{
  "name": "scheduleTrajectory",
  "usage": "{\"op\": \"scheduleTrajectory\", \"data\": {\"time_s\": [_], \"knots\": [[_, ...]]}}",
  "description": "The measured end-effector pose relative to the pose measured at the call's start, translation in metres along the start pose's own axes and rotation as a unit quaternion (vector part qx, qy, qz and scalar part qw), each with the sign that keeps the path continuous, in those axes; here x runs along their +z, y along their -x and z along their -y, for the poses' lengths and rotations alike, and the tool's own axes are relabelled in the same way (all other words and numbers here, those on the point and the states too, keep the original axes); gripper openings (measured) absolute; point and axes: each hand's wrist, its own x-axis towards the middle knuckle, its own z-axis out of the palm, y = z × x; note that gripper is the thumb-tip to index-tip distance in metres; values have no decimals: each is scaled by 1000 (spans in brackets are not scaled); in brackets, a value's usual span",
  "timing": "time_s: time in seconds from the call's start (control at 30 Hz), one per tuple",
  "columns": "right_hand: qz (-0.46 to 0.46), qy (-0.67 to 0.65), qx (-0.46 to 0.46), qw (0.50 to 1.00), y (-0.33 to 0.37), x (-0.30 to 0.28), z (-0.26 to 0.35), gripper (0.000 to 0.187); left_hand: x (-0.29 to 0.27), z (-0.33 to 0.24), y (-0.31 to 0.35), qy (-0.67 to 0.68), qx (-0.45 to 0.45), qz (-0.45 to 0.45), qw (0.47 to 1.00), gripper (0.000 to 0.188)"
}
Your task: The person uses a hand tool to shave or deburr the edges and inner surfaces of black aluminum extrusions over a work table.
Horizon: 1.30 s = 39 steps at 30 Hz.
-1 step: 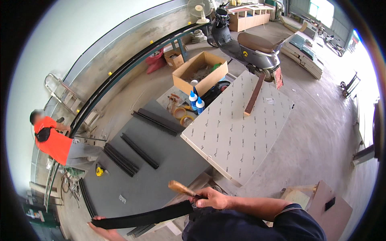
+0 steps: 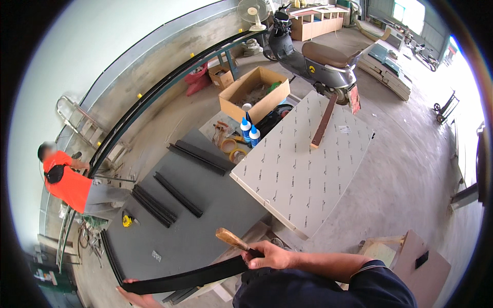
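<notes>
At the lower left my left hand [image 2: 139, 296] grips one end of a long black strip [image 2: 190, 277], its fingers on the edge. The strip's other end reaches my right hand [image 2: 272, 255], which is closed around a wooden-handled tool [image 2: 232, 238]. The handle points up and to the left, and the tool's far end is hidden by the hand. Beyond the strip lies a dark grey panel [image 2: 221, 195]. On it are several black profile pieces [image 2: 178, 194] and a yellow tape measure [image 2: 127, 220].
A pale printed board [image 2: 287, 174] bears a brown bar [image 2: 324, 123]. Behind are blue-and-white bottles [image 2: 254, 136], tape rolls [image 2: 238, 155] and a cardboard box [image 2: 262, 109]. A scooter [image 2: 318, 64] stands farther back. A person in orange [image 2: 69, 179] is at the left by a long rack.
The strip's left end and my left hand have shifted slightly to the right. The tool's handle has tilted up a little in my right hand.
</notes>
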Motion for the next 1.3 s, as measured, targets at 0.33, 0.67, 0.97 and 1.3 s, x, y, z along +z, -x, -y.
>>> {"op": "scheduleTrajectory", "data": {"time_s": [0.33,0.67,0.97,1.3], "knots": [[-45,-66,108,991,-7,23,34,23,14,32,52,-372,346,-108,855,38],[4,27,-4,1000,-25,31,-28,28,133,62,242,-532,289,565,561,48],[-186,-248,68,948,27,2,21,51,147,41,270,-573,66,614,539,52],[-53,247,-80,964,44,16,40,5,148,41,267,-571,59,624,530,51]]}}
